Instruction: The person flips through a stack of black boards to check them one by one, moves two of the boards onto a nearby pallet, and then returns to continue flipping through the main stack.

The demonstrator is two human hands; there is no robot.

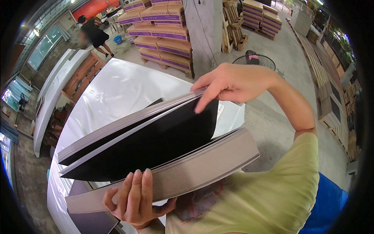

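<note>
Left fingers [135, 191] held the lower boards [206, 162]; right fingers [210, 93] pinched the upper boards [128, 123]. Work seemed midway: they were parted, not yet squared.

By the left one of two wide fisheye cameras, worn on the person's head, the scene is looked at from above the near side of the large table covered with a shiny white sheet [117, 82]. The view is directed downward and forward across this table. Over the table, the thick stack of grey-edged boards [206, 160] is shown from very near. On the table's near side, the yellow-green cloth shirt [272, 187] is seen from above; beyond it, purple-banded brown cardboard boxes [163, 33] are seen from farther away.
</note>
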